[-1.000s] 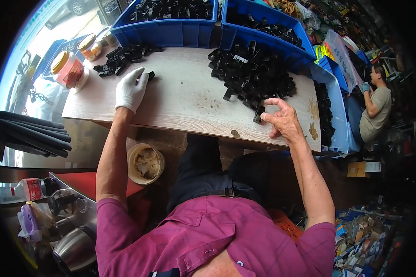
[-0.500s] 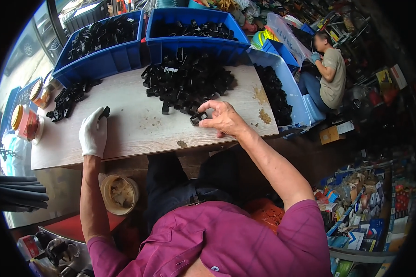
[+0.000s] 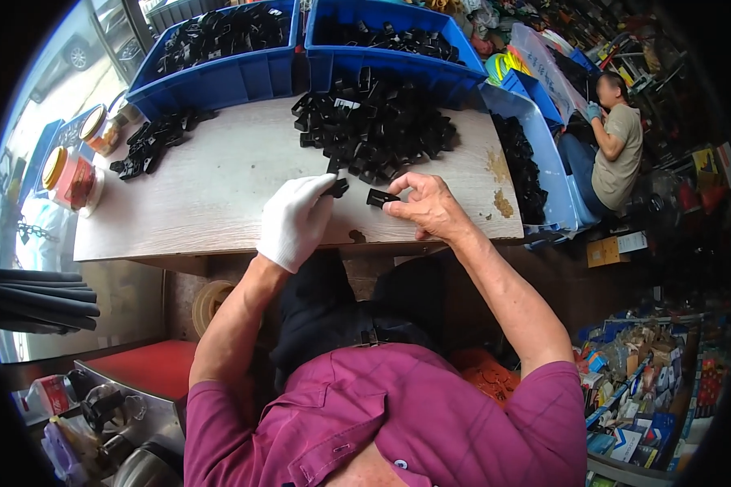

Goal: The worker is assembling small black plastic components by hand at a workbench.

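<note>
My left hand (image 3: 296, 221), in a white knitted glove, pinches a small black plastic part (image 3: 339, 187) between thumb and fingertips. Facing it, my bare right hand (image 3: 432, 209) grips a black plastic clip-like part (image 3: 379, 198) by one end, and a slot shows along it. A short gap separates the two pieces, both held low over the front of the pale wooden table (image 3: 211, 191). Just beyond them lies a big heap of similar black parts (image 3: 374, 126). A smaller group of black pieces (image 3: 156, 144) is spread out at the table's left.
Two blue bins (image 3: 219, 85) (image 3: 398, 61) of black parts line the far edge. At the right side stands a pale blue tub (image 3: 556, 174), also holding black parts. Lidded jars (image 3: 73, 178) are at the left edge. A co-worker (image 3: 617, 146) sits beyond the tub.
My left hand has moved right with its black part, close to my right hand. The part in my right hand has turned and now points left, away from the heap.
</note>
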Action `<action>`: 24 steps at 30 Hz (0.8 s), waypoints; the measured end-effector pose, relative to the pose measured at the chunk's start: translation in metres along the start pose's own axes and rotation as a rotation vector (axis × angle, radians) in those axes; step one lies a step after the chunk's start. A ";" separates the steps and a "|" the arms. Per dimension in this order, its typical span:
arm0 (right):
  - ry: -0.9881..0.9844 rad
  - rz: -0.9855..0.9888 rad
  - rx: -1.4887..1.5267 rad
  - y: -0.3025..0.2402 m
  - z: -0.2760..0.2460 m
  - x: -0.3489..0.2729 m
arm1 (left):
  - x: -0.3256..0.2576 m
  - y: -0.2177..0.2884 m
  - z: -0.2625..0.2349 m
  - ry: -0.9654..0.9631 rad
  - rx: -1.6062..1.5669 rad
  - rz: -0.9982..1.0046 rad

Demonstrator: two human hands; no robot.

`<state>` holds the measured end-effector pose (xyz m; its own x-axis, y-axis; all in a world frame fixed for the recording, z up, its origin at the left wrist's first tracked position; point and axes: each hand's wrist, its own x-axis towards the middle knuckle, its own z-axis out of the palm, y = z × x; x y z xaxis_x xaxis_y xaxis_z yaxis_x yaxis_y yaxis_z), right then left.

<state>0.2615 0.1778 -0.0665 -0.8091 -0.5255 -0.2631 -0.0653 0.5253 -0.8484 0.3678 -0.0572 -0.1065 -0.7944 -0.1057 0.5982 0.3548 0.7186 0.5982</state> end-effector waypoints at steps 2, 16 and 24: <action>-0.024 -0.007 0.023 -0.004 0.006 -0.002 | 0.005 0.007 0.013 -0.024 0.018 0.073; 0.017 -0.002 0.070 0.000 0.018 0.002 | 0.027 0.000 0.038 -0.351 0.100 0.347; -0.002 0.025 0.106 0.001 0.017 0.001 | 0.021 -0.002 0.038 -0.343 0.146 0.405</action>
<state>0.2708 0.1665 -0.0752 -0.8084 -0.5144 -0.2861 0.0174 0.4650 -0.8851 0.3318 -0.0347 -0.1149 -0.7320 0.4117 0.5428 0.6129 0.7458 0.2609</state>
